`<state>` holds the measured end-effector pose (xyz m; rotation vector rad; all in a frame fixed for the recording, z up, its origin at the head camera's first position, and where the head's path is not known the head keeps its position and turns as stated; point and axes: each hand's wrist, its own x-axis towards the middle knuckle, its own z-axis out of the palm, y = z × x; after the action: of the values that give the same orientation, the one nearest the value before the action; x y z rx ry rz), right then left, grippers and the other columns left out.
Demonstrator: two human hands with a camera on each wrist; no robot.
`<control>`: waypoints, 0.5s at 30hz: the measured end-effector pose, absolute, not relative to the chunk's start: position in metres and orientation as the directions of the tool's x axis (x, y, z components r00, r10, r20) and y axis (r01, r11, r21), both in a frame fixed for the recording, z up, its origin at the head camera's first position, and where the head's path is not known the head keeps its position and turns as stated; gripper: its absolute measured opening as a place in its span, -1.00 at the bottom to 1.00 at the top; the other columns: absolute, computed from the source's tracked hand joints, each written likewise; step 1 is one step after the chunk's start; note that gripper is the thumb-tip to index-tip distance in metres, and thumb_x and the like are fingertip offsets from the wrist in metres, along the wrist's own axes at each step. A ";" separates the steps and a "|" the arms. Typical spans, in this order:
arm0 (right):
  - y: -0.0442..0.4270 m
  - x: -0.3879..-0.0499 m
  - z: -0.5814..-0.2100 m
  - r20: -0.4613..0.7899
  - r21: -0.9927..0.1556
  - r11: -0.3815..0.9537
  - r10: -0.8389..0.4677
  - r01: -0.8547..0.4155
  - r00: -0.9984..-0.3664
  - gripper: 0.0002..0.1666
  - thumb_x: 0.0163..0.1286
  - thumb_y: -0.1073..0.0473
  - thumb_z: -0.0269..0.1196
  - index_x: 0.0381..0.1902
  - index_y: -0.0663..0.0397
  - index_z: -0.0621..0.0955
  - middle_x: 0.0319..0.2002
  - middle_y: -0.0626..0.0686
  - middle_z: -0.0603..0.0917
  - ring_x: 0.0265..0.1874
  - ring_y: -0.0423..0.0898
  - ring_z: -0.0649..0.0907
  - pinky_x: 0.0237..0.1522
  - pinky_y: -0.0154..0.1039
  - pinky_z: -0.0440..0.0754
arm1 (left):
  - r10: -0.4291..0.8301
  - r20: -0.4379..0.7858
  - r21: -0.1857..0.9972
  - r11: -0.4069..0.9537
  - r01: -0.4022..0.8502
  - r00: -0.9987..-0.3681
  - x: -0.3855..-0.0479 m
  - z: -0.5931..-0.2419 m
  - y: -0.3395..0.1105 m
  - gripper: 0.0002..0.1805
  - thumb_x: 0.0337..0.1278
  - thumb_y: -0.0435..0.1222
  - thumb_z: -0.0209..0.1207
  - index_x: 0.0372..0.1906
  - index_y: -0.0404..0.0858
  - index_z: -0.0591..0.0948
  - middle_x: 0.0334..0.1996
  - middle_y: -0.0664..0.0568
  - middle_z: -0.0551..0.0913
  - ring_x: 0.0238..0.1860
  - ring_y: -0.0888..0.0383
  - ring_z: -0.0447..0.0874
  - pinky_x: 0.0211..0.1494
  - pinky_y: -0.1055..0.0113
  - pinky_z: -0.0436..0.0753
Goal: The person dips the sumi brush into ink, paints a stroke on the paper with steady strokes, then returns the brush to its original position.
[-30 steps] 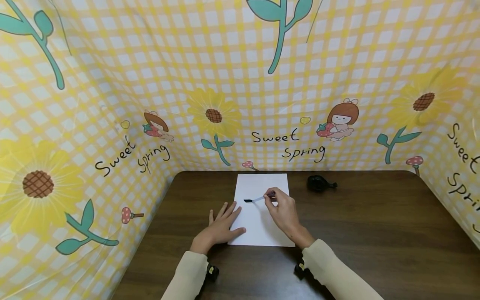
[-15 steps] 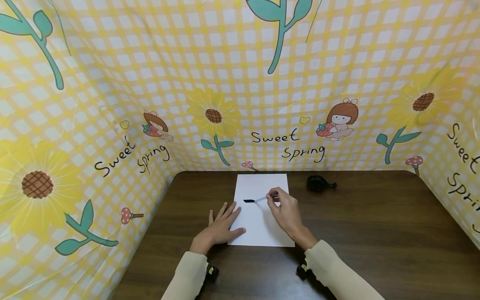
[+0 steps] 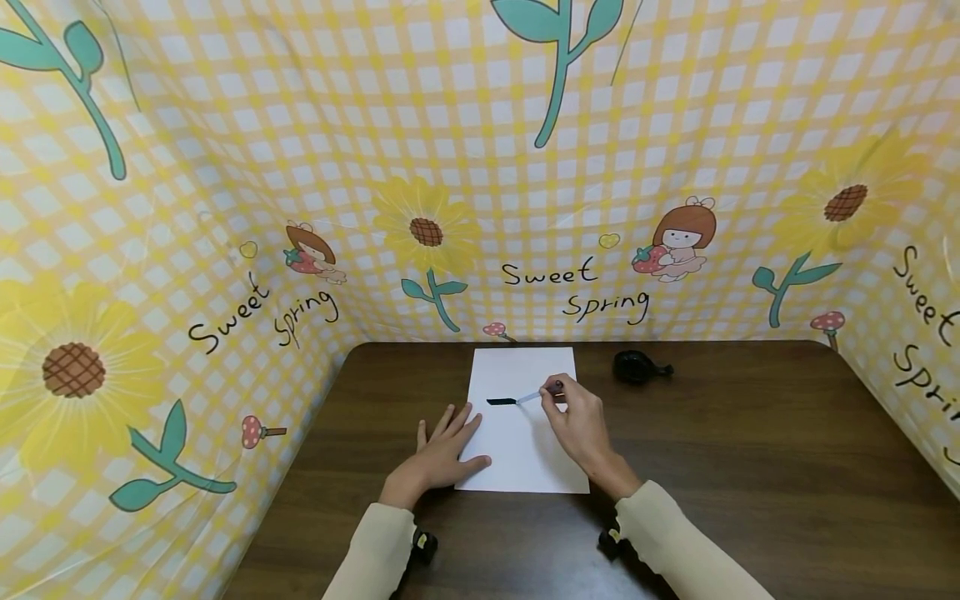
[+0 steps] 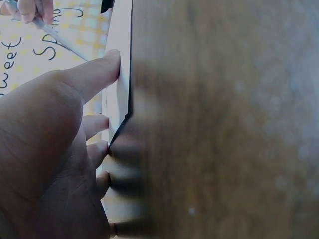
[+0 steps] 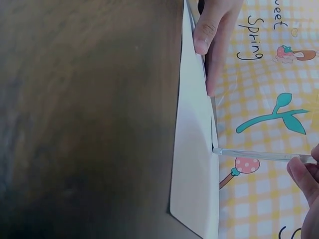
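A white sheet of paper (image 3: pixel 522 458) lies on the table, bearing a short, thick black stroke (image 3: pixel 501 402). My right hand (image 3: pixel 583 421) pinches a slim pen-like stick (image 3: pixel 528 397) with a pale, clear shaft and a dark upper end. Its tip meets the sheet at the right end of the stroke; the right wrist view shows the translucent shaft (image 5: pixel 259 156) leaning over the paper. With fingers spread, my left hand (image 3: pixel 438 454) rests on the sheet's left edge, thumb and some fingertips on the paper. In the left wrist view the thumb (image 4: pixel 97 74) touches the sheet.
A glossy black bottle-shaped object (image 3: pixel 637 367) lies on the brown wooden table (image 3: pixel 720 450), right of the paper. Behind and at both sides hangs a yellow checked cloth (image 3: pixel 465 108) with printed flowers and lettering.
My right hand and the pen-like stick have moved slightly right, and the black stroke has grown longer rightward behind the tip. The left hand stays in place.
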<state>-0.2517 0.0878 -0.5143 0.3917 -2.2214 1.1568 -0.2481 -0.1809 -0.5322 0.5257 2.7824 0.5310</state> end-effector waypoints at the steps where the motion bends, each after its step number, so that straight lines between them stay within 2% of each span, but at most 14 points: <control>1: 0.088 -0.252 -0.515 0.630 -0.639 0.579 0.015 -0.507 -0.776 -0.91 0.42 0.36 0.39 -0.18 0.12 0.70 -0.24 0.10 0.84 -0.28 -0.01 0.88 -0.32 -0.14 0.83 | 0.402 -0.173 0.420 0.856 0.302 -0.899 -0.248 -0.533 -0.182 -0.05 0.43 0.29 0.14 0.73 -0.04 0.18 0.78 0.00 -0.05 0.78 -0.21 -0.29 0.58 -0.57 -0.39; 7: 0.092 -0.252 -0.516 0.633 -0.639 0.584 0.029 -0.501 -0.774 -0.90 0.40 0.36 0.41 -0.20 0.12 0.70 -0.26 0.10 0.85 -0.30 -0.02 0.88 -0.31 -0.13 0.84 | 0.433 -0.125 0.459 0.823 0.335 -0.893 -0.249 -0.538 -0.185 -0.03 0.42 0.36 0.09 0.73 -0.05 0.19 0.78 -0.04 -0.05 0.77 -0.25 -0.29 0.53 -0.62 -0.43; 15: 0.097 -0.250 -0.514 0.631 -0.644 0.586 0.045 -0.491 -0.774 -0.91 0.39 0.36 0.41 -0.21 0.12 0.70 -0.27 0.10 0.85 -0.31 -0.02 0.88 -0.36 -0.15 0.82 | 0.393 -0.190 0.388 0.872 0.299 -0.900 -0.248 -0.529 -0.179 -0.07 0.44 0.26 0.15 0.73 -0.03 0.17 0.78 0.01 -0.06 0.78 -0.19 -0.26 0.60 -0.56 -0.36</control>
<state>-0.2505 0.0967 -0.5143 0.3530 -2.2085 1.1496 -0.2481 -0.1791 -0.5292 0.5241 2.7805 0.5153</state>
